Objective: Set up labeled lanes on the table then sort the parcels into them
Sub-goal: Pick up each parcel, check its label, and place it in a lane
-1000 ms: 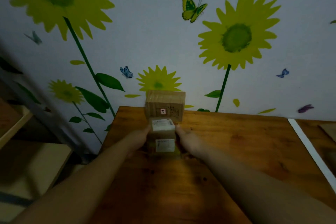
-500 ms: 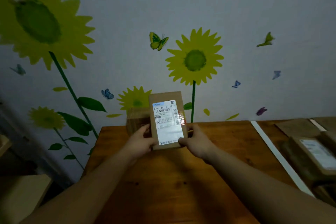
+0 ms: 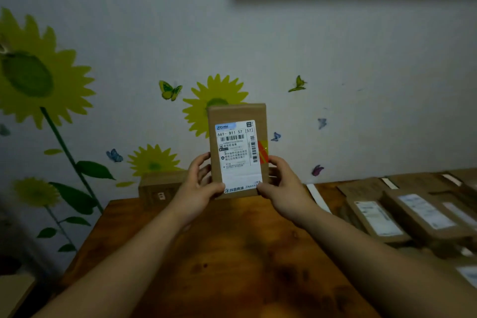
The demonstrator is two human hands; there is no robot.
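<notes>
Wooden table [image 3: 232, 253] up front. Left hand [image 3: 198, 186] and right hand [image 3: 281, 183] each gripped a lower side of one cardboard parcel [image 3: 238, 152], held upright above the table, label facing me. More parcels [image 3: 376, 217] lay flat at the right past a white tape strip [image 3: 318, 197]; another box [image 3: 160, 186] sat by the far sunflower wall [image 3: 154, 33].

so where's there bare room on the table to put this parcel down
The table is bare from the box at the back left across to the white strip, and forward to the near edge. Right of the strip is crowded: parcels lie packed side by side.
</notes>
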